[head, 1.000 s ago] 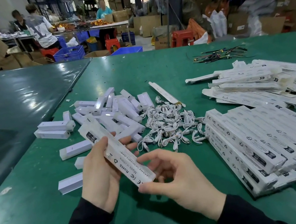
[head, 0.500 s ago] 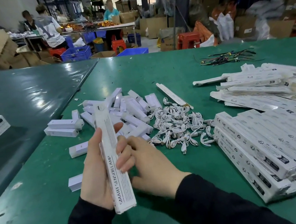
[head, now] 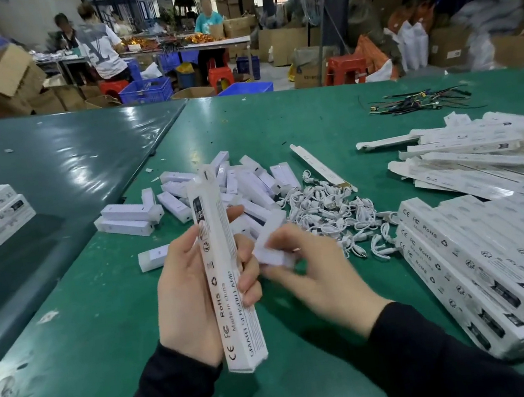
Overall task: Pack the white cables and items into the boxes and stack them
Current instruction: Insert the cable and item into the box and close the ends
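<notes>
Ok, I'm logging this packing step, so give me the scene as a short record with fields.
left hand: grips a long white box upright
right hand: pinches a small white item, blurred
cables: white cable pile loose on the green table
packed stack: long boxes at right
flat boxes: heap at far right
small white items: scattered pile behind the hands

A green, glossy surface (head: 276,121) is seen, adjoined on the left by a darker green section. A heap of short white rectangular items (head: 185,196) is spread at the centre, with a tangle of coiled white cables (head: 330,212) just to its right. Long white printed cardboard boxes (head: 486,253) are stacked near right; flattened white cartons (head: 470,146) are piled beyond, and thin black wires (head: 420,103) lie far right.
</notes>
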`<state>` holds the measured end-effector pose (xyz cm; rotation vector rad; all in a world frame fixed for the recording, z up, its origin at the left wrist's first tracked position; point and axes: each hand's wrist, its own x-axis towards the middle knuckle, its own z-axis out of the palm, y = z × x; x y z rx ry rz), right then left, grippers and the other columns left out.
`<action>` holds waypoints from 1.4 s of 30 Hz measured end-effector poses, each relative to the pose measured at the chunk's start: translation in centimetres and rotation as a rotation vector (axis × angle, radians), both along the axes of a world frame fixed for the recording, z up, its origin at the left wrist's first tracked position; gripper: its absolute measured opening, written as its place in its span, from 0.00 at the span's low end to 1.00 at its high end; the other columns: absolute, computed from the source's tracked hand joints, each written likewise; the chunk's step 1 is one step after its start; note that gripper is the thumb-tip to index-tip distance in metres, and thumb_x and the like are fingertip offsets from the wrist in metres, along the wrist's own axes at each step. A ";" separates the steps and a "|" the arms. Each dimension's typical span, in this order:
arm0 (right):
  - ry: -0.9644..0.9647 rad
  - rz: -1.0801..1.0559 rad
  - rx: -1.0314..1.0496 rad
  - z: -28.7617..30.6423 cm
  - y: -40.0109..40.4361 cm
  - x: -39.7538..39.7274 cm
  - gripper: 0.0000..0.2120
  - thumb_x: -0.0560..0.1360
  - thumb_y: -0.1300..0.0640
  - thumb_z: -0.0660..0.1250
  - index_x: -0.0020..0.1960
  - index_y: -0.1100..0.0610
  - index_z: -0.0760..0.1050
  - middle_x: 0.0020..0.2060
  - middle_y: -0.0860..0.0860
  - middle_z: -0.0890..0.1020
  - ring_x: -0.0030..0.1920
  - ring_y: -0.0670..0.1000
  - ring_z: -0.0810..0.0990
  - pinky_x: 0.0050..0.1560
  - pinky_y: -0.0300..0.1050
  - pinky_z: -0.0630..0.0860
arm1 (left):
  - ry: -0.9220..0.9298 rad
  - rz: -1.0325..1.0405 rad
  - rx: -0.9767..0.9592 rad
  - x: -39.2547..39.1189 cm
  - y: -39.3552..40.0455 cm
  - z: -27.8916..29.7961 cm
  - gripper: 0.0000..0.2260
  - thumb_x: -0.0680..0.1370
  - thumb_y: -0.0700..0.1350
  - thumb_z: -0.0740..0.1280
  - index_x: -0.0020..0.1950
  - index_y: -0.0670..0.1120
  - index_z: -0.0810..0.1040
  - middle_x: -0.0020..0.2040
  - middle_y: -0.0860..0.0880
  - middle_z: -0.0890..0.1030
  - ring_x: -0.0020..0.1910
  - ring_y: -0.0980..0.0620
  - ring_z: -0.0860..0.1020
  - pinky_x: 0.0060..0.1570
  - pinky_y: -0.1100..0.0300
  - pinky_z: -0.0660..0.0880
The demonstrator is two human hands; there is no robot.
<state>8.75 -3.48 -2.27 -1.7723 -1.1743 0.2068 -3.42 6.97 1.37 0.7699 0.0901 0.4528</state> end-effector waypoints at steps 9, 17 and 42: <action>1.013 -0.112 0.438 3.3 -6.5 2.2 0.20 0.70 0.57 0.69 0.62 0.50 0.74 0.48 0.58 0.86 0.36 0.53 0.85 0.31 0.37 0.78 | 0.255 -0.017 0.169 0.8 -0.9 -1.2 0.17 0.69 0.48 0.70 0.56 0.43 0.81 0.42 0.42 0.82 0.32 0.48 0.80 0.28 0.56 0.78; 1.028 -0.068 0.482 4.0 -6.7 2.1 0.17 0.63 0.64 0.73 0.53 0.62 0.82 0.46 0.58 0.86 0.38 0.49 0.84 0.37 0.34 0.79 | 0.325 -0.048 0.138 1.4 -0.8 -1.9 0.27 0.70 0.61 0.67 0.62 0.45 0.79 0.40 0.45 0.78 0.29 0.53 0.69 0.25 0.62 0.70; 0.841 0.019 0.390 4.8 -7.5 1.6 0.15 0.81 0.49 0.56 0.63 0.40 0.77 0.39 0.50 0.77 0.28 0.46 0.69 0.24 0.38 0.66 | 0.454 -0.379 0.178 1.2 -1.7 -1.9 0.25 0.77 0.62 0.57 0.46 0.42 0.82 0.30 0.47 0.67 0.22 0.53 0.66 0.20 0.65 0.67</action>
